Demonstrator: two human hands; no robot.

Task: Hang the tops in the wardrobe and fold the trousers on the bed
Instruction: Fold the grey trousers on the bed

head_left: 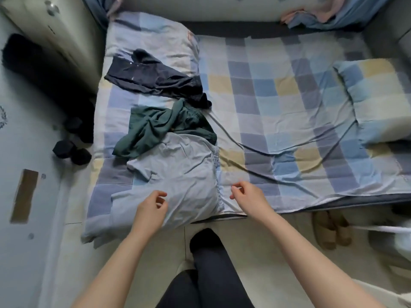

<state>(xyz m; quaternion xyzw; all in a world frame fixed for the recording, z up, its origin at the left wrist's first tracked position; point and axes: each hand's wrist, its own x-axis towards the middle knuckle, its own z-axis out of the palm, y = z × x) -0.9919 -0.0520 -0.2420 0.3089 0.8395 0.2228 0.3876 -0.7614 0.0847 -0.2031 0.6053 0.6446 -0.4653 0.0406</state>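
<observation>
Starting at your far left, a pair of black hexagonal dumbbells (71, 150) is sitting on the pale floor beside the bed with the blue, grey and yellow checked sheet (278, 103). Moving onto the sheet, three garments are lying in a loose column along the bed's left part: crumpled dark navy trousers (153, 78) furthest from you, a bunched dark green garment (155, 127) in the middle, and nearest you the pale grey-blue elastic-waisted trousers (178, 174), which are draping over the near edge of the mattress.

Your left hand (151, 210) is hovering over the lower part of those pale trousers, fingers loosely curled and gripping nothing that can be seen; whether the fingertips are touching the cloth is hard to tell. Your right hand (246, 196) is hanging just beside the gathered waistband, on its right, also loosely curled and empty.

What matters for the coming move is this: the waistband is running along the garment's right edge, away from you, so the long axis of the trousers is lying across your body, with the legs trailing off to your left and down over the mattress edge. Your right hand is nearer the waist, your left nearer the legs. You are likely setting up the first fold.

Further right, a checked pillow (375, 96) is resting on the sheet, and tan slippers (331, 230) are lying on the floor.
</observation>
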